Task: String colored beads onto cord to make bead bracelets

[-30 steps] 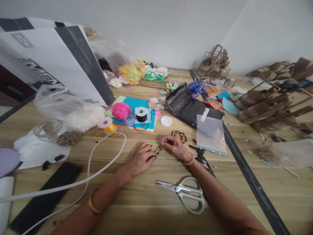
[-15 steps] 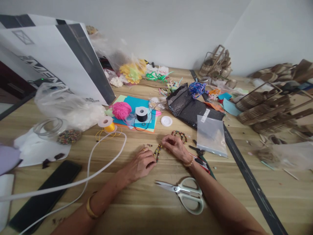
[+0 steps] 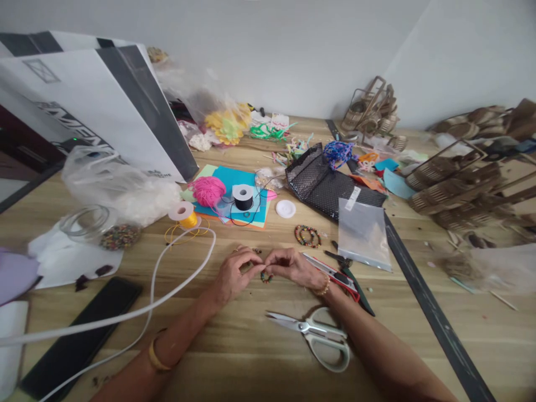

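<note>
Beaded strand (image 3: 267, 277) sits at six o'clock from where the left hand (image 3: 234, 277) and right hand (image 3: 293, 269) meet, both grips closed and seemingly pinching it, so a slipping finger could let it unstring toward the scissors (image 3: 303, 326) at five o'clock.

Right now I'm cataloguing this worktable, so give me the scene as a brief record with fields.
Hands: left hand and right hand, fingers pinched, tips close together; anything gripped too small to tell
Beads: beaded strand just below their tips; beaded loops beyond right hand
Tools: scissors nearer the person, blades pointing left; box cutter beside right wrist
Cord: black spool on blue sheet; yellow spool to its left
</note>
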Motion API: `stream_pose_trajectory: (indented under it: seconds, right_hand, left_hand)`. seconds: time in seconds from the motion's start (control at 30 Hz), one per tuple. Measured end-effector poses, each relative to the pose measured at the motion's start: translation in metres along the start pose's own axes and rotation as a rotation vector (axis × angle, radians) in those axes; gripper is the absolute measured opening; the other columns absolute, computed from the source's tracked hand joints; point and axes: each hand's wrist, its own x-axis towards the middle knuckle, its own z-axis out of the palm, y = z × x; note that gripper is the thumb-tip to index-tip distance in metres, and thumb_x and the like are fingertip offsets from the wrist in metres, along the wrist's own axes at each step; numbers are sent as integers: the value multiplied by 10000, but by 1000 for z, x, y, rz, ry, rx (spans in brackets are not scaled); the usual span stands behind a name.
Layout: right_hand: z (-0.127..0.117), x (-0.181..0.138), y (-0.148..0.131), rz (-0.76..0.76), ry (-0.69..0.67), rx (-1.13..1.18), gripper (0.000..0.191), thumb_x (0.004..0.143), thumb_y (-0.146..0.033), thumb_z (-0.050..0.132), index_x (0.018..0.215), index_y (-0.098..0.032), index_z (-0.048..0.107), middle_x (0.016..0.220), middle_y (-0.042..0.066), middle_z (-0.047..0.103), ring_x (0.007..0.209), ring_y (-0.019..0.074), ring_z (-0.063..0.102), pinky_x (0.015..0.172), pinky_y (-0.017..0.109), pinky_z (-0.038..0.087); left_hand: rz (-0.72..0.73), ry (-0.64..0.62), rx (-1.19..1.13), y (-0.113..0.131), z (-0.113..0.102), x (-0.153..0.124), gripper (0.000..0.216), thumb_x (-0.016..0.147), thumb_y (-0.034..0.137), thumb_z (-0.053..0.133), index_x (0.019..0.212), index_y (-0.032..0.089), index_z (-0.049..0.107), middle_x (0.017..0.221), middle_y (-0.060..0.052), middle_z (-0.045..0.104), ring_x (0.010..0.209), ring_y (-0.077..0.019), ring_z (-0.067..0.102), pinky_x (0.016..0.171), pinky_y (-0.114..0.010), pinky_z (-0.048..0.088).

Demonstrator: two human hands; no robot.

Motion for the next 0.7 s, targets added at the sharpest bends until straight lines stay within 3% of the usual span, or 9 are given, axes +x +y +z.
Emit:
stream_pose_trajectory:
  seconds: [0.27, 0.7]
  right_hand:
    - [-3, 2, 4, 2, 82, -50, 314, 802, -420, 634, 794, -106, 626, 658, 16, 594, 552, 82, 471, 523, 196, 351]
    - [-4, 3, 9, -63, 109, -84, 261, 825, -369, 609, 804, -111, 642, 700, 19, 587, 596, 91, 467, 557, 202, 352]
  left_hand:
    - [-73, -61, -7, 0, -2, 2, 151, 815, 225, 587, 678, 164, 607, 651, -24, 594, 696, -164, 537, 670, -276, 419]
    - [-179, -57, -31, 7, -3, 5, 155, 813, 272, 557, 695, 172, 575, 692, -17, 579, 708, -155, 544, 685, -263, 426]
